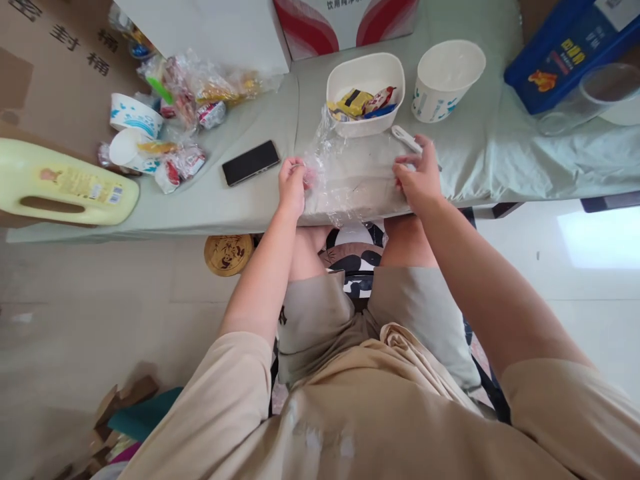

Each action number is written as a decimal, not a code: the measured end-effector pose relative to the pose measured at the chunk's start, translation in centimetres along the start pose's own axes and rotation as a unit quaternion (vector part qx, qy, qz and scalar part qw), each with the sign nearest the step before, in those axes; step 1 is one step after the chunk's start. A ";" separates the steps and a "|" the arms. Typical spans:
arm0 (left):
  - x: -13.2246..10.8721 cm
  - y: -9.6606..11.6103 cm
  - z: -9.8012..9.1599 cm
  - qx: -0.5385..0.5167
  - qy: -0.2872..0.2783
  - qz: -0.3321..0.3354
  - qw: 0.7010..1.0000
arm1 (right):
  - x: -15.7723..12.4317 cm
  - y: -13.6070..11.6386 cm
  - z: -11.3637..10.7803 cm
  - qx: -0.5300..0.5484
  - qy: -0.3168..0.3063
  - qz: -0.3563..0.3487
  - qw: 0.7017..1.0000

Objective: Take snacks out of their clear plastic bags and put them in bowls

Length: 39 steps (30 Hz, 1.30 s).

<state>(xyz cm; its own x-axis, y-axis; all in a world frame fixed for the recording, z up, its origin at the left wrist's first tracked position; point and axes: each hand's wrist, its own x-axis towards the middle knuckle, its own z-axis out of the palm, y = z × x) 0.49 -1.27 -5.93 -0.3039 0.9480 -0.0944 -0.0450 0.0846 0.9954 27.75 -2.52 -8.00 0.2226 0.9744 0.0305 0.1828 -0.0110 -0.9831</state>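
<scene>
The clear plastic film (pixel 330 180) on the bench (pixel 200 203), pinched in the left hand (pixel 293 187), could snag if pulled against the slim white tool (pixel 404 137) by the right hand (pixel 420 175), whose grip I cannot tell.

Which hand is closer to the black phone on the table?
Left. The left hand is just right of the phone, at the plastic wrap's edge; the right hand is farther right, across the wrap.
</scene>
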 end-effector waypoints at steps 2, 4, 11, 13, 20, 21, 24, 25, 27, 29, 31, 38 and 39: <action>0.0 -0.2 0.0 0.005 -0.004 0.009 1.000 | -1.0 -0.8 -0.4 -0.054 0.031 -0.051 0.997; -0.1 -0.3 -0.1 0.008 -0.005 0.022 1.000 | -3.3 -2.1 -1.0 -0.124 0.082 -0.138 0.979; 0.4 -1.0 -0.5 -0.009 -0.029 0.046 0.999 | -12.3 -1.8 -1.5 -0.389 -0.033 -0.284 0.876; 0.6 -1.2 -0.5 -0.011 -0.035 0.037 0.999 | -12.4 -0.5 -0.5 -0.438 -0.083 -0.257 0.858; 0.9 -1.6 -1.6 0.037 -0.033 0.050 0.998 | -10.1 -0.2 0.7 -0.396 -0.102 -0.300 0.862; 1.0 -1.5 -2.3 0.057 -0.025 0.063 0.996 | -10.0 -0.6 0.4 -0.378 -0.099 -0.311 0.866; 0.4 -0.1 -4.9 0.137 -0.007 0.144 0.980 | -10.2 -1.7 -1.0 -0.318 -0.070 -0.314 0.892; -0.3 0.7 -5.7 0.167 -0.033 0.183 0.968 | -10.3 -2.0 -1.4 -0.295 -0.057 -0.308 0.903; -2.5 2.7 -6.9 0.214 -0.154 0.237 0.935 | -10.4 -2.5 -2.2 -0.255 -0.034 -0.294 0.920; -5.2 4.6 -7.2 0.288 -0.309 0.252 0.871 | -10.3 -2.9 -2.7 -0.224 -0.021 -0.269 0.936; -7.7 5.6 -6.9 0.388 -0.362 0.279 0.800 | -10.1 -3.1 -3.0 -0.203 -0.018 -0.219 0.954; -8.6 3.9 -5.5 0.438 -0.240 0.296 0.814 | -10.5 -2.6 -4.0 -0.258 -0.025 -0.234 0.937; -8.4 3.8 -5.4 0.436 -0.227 0.288 0.822 | -10.8 -2.4 -4.0 -0.282 -0.036 -0.262 0.922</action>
<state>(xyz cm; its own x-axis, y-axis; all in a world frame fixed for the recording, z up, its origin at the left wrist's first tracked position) -2.24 -10.51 -1.40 0.3591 0.9079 0.2163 0.7411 -0.4182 0.5252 28.75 -13.92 -5.21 -0.0980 0.8908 0.4437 0.7207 0.3709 -0.5856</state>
